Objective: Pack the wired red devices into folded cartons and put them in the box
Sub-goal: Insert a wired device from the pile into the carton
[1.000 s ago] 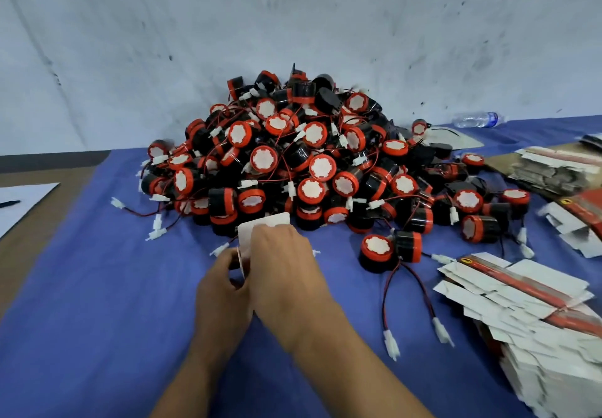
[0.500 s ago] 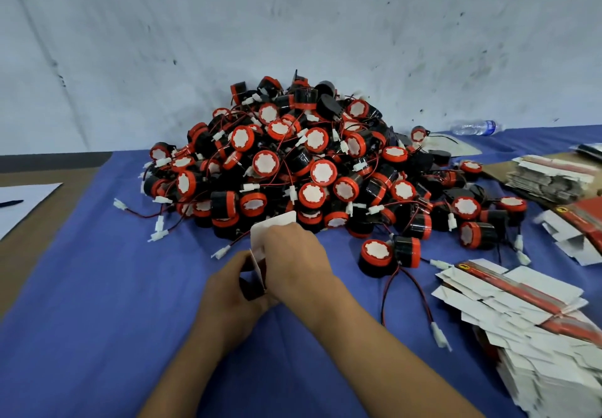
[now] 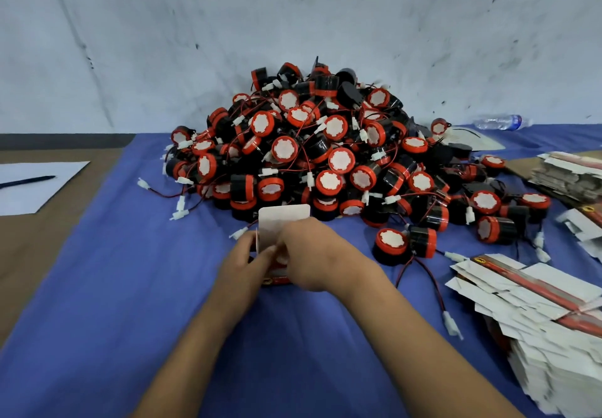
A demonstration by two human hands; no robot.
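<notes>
Two hands, left hand (image 3: 242, 259) and right hand (image 3: 312, 253), hold one carton (image 3: 282, 222) (devices (image 3: 329, 157) uncountable).

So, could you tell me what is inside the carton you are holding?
I cannot tell. The carton shows only its raised white flap and a red printed edge; the left hand and right hand cover its body, so any device inside is hidden.
</notes>
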